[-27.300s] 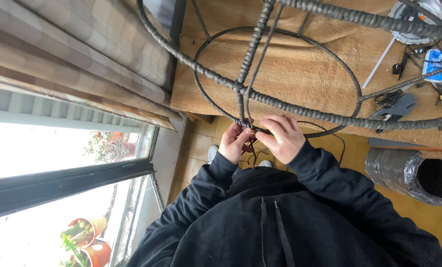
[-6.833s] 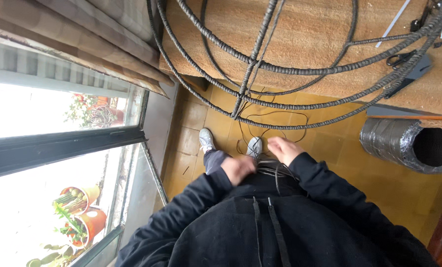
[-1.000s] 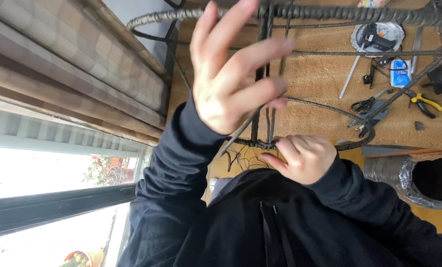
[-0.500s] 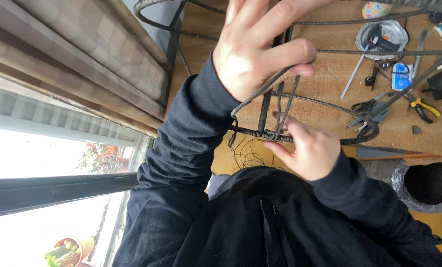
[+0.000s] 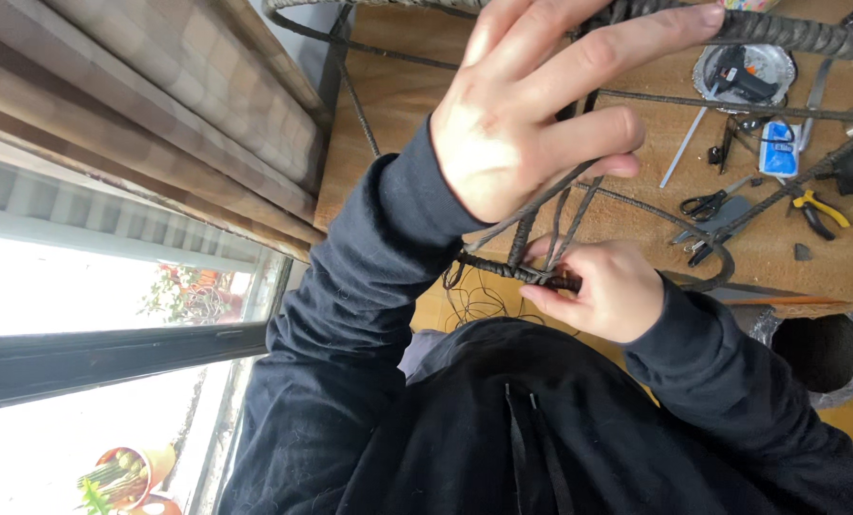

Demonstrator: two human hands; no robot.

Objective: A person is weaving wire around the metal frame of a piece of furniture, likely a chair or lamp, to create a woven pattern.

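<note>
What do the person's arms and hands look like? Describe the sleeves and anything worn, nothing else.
Both arms are covered by long dark navy sleeves of a soft, plain garment, ending in snug cuffs at the wrists. The left hand and the right hand are bare: no gloves. No rings, watch or markings show on either one.

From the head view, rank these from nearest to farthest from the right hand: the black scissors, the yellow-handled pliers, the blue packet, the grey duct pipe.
Measured from the right hand:
1. Black scissors, up and to its right on the wooden board.
2. Grey duct pipe, right of it, below the board's edge.
3. Yellow-handled pliers, further right on the board.
4. Blue packet, upper right; too close to the pliers to rank firmly.
</note>
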